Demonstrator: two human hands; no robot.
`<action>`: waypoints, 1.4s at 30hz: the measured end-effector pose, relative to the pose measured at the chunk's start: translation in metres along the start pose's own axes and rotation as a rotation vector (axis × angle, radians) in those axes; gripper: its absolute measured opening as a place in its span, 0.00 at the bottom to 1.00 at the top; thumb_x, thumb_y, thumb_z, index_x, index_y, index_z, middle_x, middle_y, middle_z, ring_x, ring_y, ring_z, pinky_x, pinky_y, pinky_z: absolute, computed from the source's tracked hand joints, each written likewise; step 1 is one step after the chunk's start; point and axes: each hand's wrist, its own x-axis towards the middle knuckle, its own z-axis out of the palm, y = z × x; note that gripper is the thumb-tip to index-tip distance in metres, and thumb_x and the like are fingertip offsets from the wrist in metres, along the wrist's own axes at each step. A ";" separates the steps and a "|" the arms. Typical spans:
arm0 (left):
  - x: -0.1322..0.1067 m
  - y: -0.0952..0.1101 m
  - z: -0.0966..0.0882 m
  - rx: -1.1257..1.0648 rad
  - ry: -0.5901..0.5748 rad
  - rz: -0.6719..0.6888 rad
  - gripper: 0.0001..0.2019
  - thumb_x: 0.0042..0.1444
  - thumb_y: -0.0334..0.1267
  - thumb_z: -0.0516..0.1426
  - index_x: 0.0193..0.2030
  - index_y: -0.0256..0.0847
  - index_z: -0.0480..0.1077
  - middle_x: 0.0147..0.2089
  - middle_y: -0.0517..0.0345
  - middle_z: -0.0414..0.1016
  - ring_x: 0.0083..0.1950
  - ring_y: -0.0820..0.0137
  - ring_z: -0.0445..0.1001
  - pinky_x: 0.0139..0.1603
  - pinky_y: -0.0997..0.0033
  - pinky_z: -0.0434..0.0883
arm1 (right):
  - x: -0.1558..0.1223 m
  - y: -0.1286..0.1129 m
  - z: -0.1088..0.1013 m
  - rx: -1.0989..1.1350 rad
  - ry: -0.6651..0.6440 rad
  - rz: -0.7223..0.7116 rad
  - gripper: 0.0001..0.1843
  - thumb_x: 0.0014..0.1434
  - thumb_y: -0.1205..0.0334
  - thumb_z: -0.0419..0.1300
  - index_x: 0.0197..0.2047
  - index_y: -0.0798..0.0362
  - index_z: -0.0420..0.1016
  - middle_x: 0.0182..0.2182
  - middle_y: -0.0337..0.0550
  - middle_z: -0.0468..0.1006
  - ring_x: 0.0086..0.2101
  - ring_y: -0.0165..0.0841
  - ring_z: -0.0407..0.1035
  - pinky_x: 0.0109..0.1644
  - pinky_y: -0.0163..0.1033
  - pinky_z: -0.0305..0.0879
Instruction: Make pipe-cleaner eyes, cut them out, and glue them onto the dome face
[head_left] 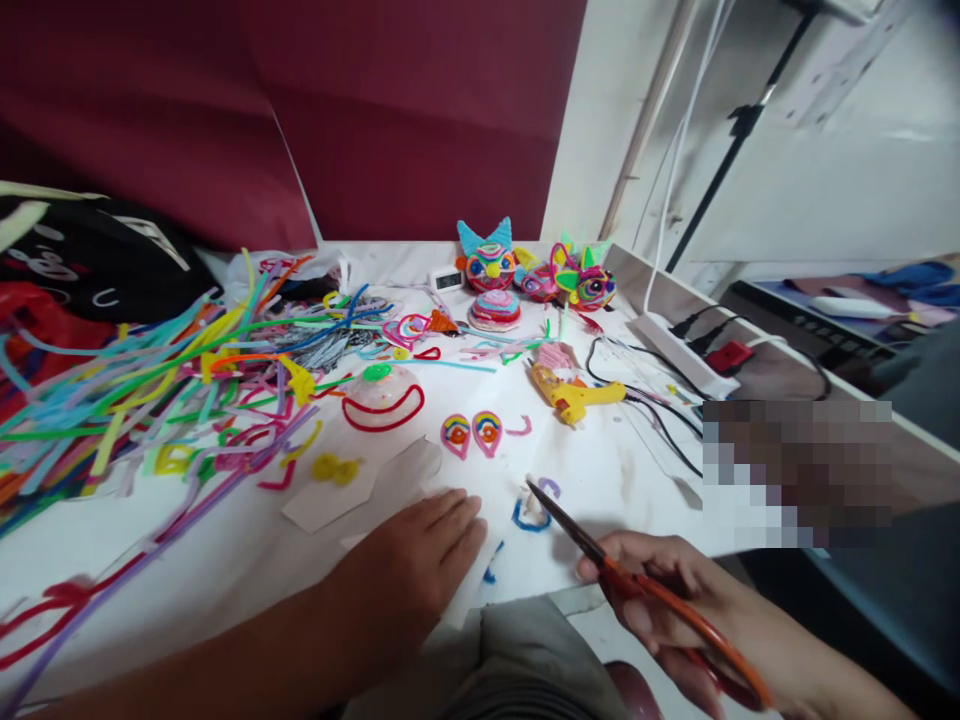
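Pipe cleaners (pixel 150 370): a loose, many-coloured heap along the left edge of the table (pixel 225 570).
Paper sheet (pixel 330 497): white, flat, near the front edge, right of the heap.
Left hand (pixel 409 570): mine; it lies palm down with fingers spread and straight on white paper at the front edge, gripping nothing.
Dome (pixel 382 395): a clear shape with a green top and a red curved rim, mid-table behind my left hand.
Teardrop pieces (pixel 472 433): two striped coils side by side, just right of the dome.
Blue loop (pixel 531 517): a small bent strand just under the scissor tip.
Scissors (pixel 592 545): orange handles, blades together, tip pointing up and left over the front edge.
Right hand (pixel 675 605): mine; its fingers are wrapped around the scissor handles, beyond the front edge.
Glue gun (pixel 574 392): yellow, lying on its side toward the right edge.
Craft faces (pixel 491 262): at the far edge.
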 end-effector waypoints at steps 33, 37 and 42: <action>-0.003 -0.020 -0.011 -0.083 0.178 0.009 0.21 0.58 0.25 0.43 0.54 0.27 0.68 0.56 0.41 0.74 0.58 0.62 0.72 0.59 0.65 0.72 | 0.038 -0.076 0.000 -0.301 -0.124 0.122 0.20 0.63 0.49 0.56 0.46 0.59 0.69 0.29 0.40 0.71 0.16 0.20 0.64 0.15 0.25 0.63; -0.003 -0.023 -0.011 -0.094 0.225 0.003 0.21 0.59 0.25 0.43 0.55 0.25 0.67 0.56 0.40 0.74 0.59 0.62 0.71 0.58 0.65 0.72 | 0.045 -0.080 0.001 -0.313 -0.120 0.122 0.20 0.63 0.48 0.56 0.45 0.58 0.69 0.28 0.39 0.71 0.16 0.21 0.64 0.15 0.26 0.65; -0.003 -0.024 -0.003 -0.116 0.330 0.017 0.20 0.60 0.25 0.42 0.54 0.25 0.68 0.54 0.39 0.75 0.57 0.62 0.73 0.57 0.64 0.73 | 0.046 -0.076 0.008 -0.315 -0.139 0.102 0.19 0.63 0.49 0.55 0.46 0.58 0.69 0.28 0.39 0.70 0.17 0.21 0.65 0.18 0.28 0.69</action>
